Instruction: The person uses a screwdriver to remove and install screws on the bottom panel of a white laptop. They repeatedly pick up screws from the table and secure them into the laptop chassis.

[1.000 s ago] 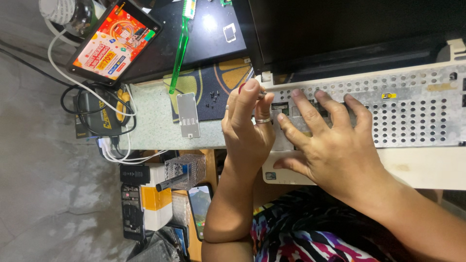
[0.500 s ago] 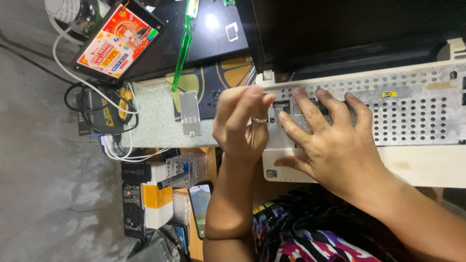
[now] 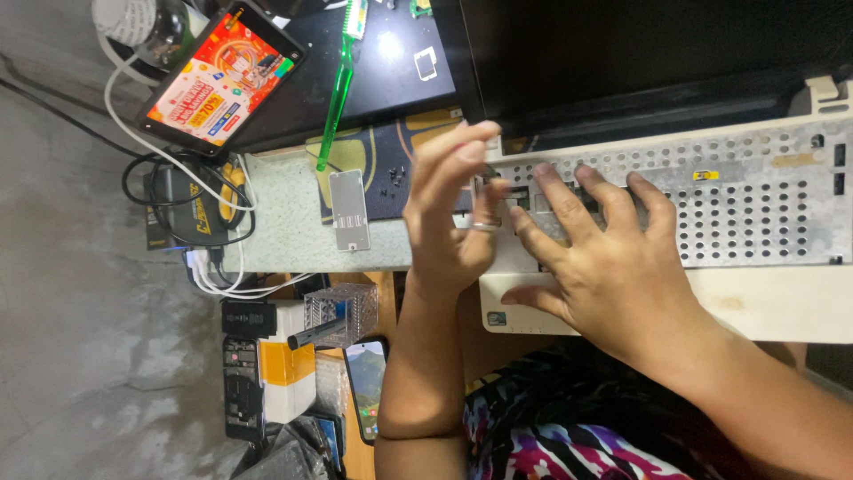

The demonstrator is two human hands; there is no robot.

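Note:
An opened white laptop base (image 3: 755, 302) with a perforated metal plate (image 3: 737, 204) lies in front of me, its dark screen (image 3: 640, 62) behind it. My right hand (image 3: 613, 267) rests flat on the plate's left end with its fingers spread. My left hand (image 3: 453, 222), with a ring on it, is lifted at the base's left corner. Its thumb and fingers are curled in a pinch on a small dark piece (image 3: 488, 169) that is too small to identify.
A green toothbrush (image 3: 336, 89), a small silver cover (image 3: 349, 212) and tiny screws (image 3: 391, 182) lie on the mat to the left. A lit phone (image 3: 220, 80), tangled cables (image 3: 200, 222), a mesh holder (image 3: 342, 313) and a second phone (image 3: 366, 387) are nearby.
My left hand has lifted off the laptop base and curled its fingers into a pinch at the corner. My right hand has stayed flat on the plate.

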